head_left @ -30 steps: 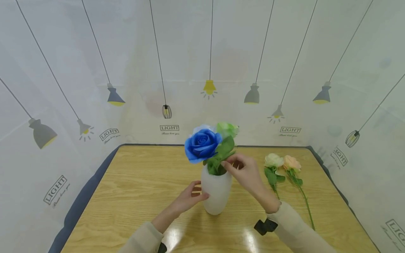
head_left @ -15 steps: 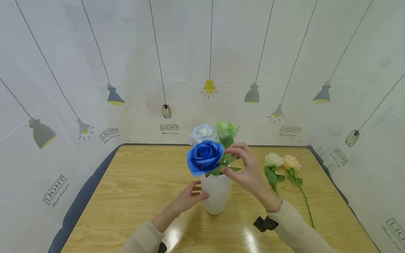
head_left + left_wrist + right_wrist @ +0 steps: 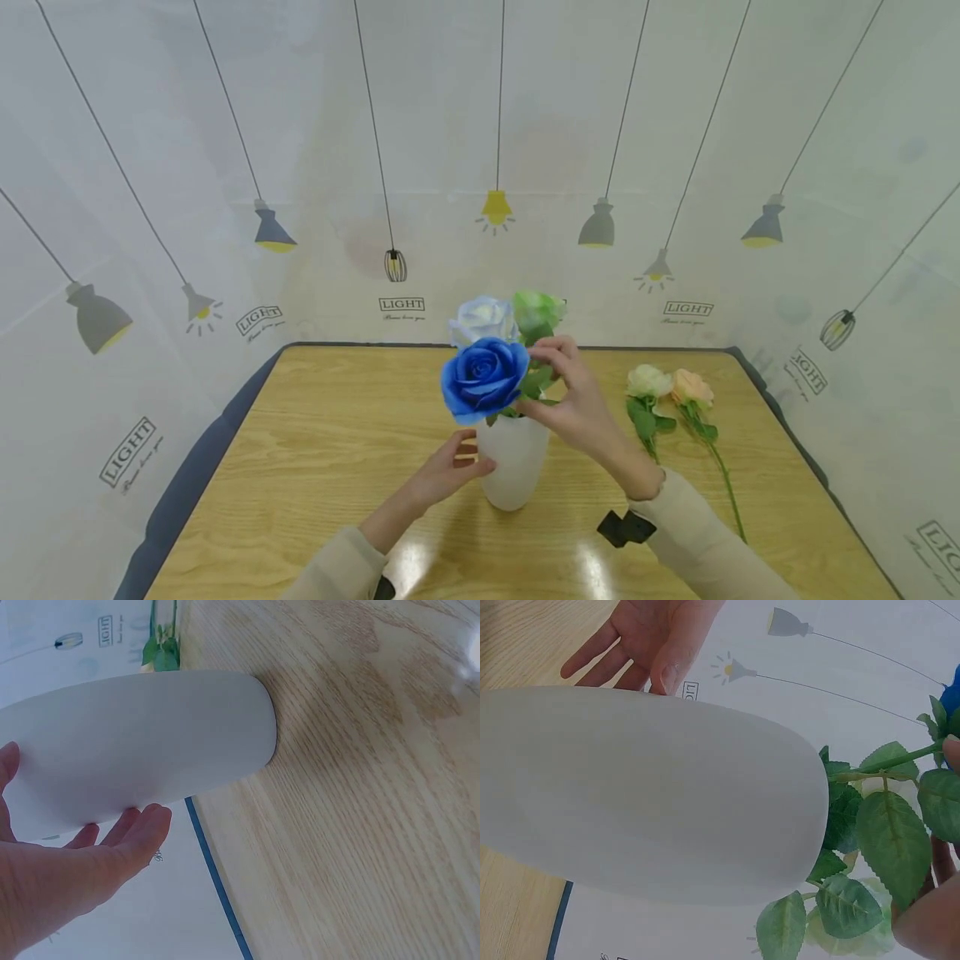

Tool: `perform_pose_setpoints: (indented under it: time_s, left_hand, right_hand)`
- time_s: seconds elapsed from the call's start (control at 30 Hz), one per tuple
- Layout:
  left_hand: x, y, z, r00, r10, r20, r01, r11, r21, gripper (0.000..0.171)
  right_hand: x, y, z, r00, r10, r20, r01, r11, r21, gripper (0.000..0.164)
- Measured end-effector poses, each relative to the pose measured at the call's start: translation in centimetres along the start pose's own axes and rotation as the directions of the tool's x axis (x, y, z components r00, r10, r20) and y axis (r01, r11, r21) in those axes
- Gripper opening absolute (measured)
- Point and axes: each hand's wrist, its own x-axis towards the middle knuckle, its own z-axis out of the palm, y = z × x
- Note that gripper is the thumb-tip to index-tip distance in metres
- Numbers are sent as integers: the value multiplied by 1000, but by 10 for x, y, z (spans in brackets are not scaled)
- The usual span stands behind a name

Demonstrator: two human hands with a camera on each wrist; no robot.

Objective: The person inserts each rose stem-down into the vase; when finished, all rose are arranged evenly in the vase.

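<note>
A white vase stands upright on the table. My left hand holds its left side low down, thumb in front and fingers round the side; in the left wrist view the fingertips rest against the wall. Above the rim, a blue artificial rose leans toward me. My right hand pinches its green stem just under the bloom, thumb on the stem and fingers partly behind leaves. Behind it in the vase are a pale blue-white rose and a light green flower.
To the right on the wooden table lie a cream flower and a peach flower, their stems pointing toward me. A wall sheet printed with lamps rises behind the table's far edge.
The blue rose has come down and toward me, uncovering the pale blue-white rose. My right hand has moved from the leaves by the rim to just under the bloom. The left hand stays put.
</note>
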Motion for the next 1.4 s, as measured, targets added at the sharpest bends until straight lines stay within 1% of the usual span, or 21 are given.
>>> perform_pose_setpoints:
  time_s: [0.07, 0.13, 0.23, 0.37, 0.5, 0.67, 0.73, 0.87, 0.97, 1.07, 1.17, 1.27, 1.3, 1.4]
  left_hand:
    - [0, 1, 0, 1000, -3, -1, 3, 1000, 2, 64]
    - [0, 1, 0, 1000, -4, -2, 4, 1000, 3, 64]
    - [0, 0, -1, 1000, -10, 1, 10, 1000, 8, 64]
    - [1, -2, -1, 1000, -15, 6, 15, 1000, 8, 65]
    - [2, -3, -2, 1000, -16, 4, 16, 1000, 12, 67]
    - [2, -3, -2, 1000, -10, -1, 10, 1000, 14, 68]
    - [2, -2, -2, 1000, -14, 3, 14, 1000, 9, 67]
    - [1, 1, -3, 1000, -17, 12, 17, 1000, 4, 67]
    - [1, 2, -3, 1000, -21, 12, 21, 1000, 2, 67]
    - [2, 4, -4, 1000, -26, 10, 26, 1000, 1, 67]
    - [2, 4, -4, 999, -31, 6, 31, 999, 9, 68]
    - [1, 5, -4, 999, -36, 5, 36, 999, 16, 69]
    - [1, 5, -4, 999, -37, 5, 37, 999, 17, 69]
    - [1, 5, -4, 999, -33, 3, 33, 999, 20, 69]
  right_hand:
    - [0, 1, 0, 1000, 15, 25, -15, 1000, 11, 34]
    - [1, 3, 0, 998, 21, 53, -22, 999, 25, 28]
    - [1, 7, 0, 998, 0, 67, -3, 999, 52, 27]
    - [1, 10, 0, 997, -25, 71, 21, 998, 55, 26]
    - [3, 9, 0, 995, 4, 100, -9, 999, 54, 21]
    - [6, 4, 1, 991, 3, 135, -6, 1000, 18, 17]
    - [7, 3, 2, 991, 3, 134, -4, 1000, 11, 17]
    - [7, 6, 6, 993, 36, 116, -39, 999, 24, 28]
    - [4, 18, 10, 993, 69, 99, -73, 997, 32, 37]
    - [2, 31, 15, 991, 96, 89, -97, 995, 9, 37]
    - [-1, 41, 20, 993, 92, 78, -89, 995, -47, 29]
    - [-3, 46, 23, 996, 55, 69, -48, 994, -101, 21]
    - [-4, 48, 24, 997, 46, 69, -39, 994, -104, 18]
    - [-5, 51, 26, 997, 28, 67, -21, 994, -112, 18]
